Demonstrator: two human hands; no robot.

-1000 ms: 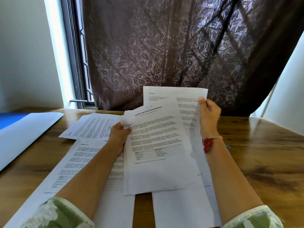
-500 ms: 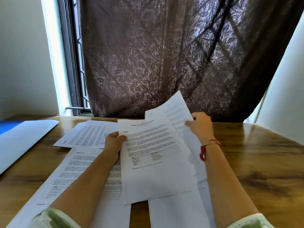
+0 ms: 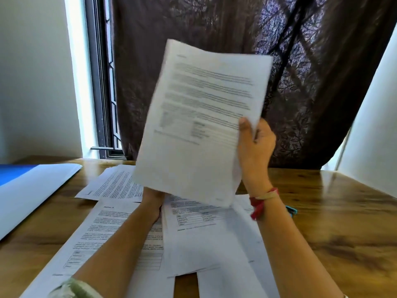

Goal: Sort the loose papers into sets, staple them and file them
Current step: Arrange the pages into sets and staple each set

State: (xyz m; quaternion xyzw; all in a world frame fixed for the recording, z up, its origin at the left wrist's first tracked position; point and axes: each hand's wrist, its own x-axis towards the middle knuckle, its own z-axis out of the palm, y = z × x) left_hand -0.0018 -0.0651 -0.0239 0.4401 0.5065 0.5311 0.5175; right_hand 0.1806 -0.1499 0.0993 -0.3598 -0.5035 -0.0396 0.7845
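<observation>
Wooden worktop (image 3: 343, 222) runs back to a dark patterned curtain (image 3: 214, 22), with a window frame (image 3: 101, 82) at the far left and a pale wall on each side. Right of the papers the wood lies bare to its far edge. Only a small blue object (image 3: 292, 210) shows just behind the right wrist.

At the left edge lies a white folder (image 3: 43, 190) with a blue surface beneath it, its contents hidden. Loose printed sheets cover the middle: a far pile (image 3: 113, 186), a near-left page (image 3: 103, 233) under the left forearm, and a centre stack (image 3: 204, 244).

The right hand (image 3: 255, 147) pinches the raised paper (image 3: 204, 117) at its right edge, thumb in front and fingers behind, holding it upright and blurred before the curtain. The left hand (image 3: 153, 196) sits at the centre stack's top-left corner, mostly hidden by that paper, so its grip cannot be told.

Half a second ago the raised paper leaned low over the stack; it has since swung up clear of the other papers.
</observation>
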